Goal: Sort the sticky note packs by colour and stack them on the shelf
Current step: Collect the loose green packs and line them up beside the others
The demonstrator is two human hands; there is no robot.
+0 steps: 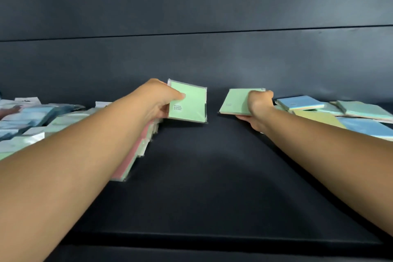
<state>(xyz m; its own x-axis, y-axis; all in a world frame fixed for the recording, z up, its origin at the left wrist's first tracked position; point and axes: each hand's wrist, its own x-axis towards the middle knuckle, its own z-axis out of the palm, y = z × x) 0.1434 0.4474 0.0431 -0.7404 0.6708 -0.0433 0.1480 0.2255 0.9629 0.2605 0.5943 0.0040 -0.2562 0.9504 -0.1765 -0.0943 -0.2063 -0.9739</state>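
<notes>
Left hand [158, 100] and right hand [258, 104] each gripping a green pack, small label print unreadable.

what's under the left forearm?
Under the left forearm lies a row of packs, pink and green edges showing. How many packs, and their faces, are hidden by the arm.

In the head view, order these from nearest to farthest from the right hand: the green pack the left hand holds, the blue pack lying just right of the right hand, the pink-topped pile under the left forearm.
1. Blue pack, just right of the right hand.
2. Green pack, centre-left, in the left hand.
3. Pink-topped pile, far left, under the forearm.
</notes>
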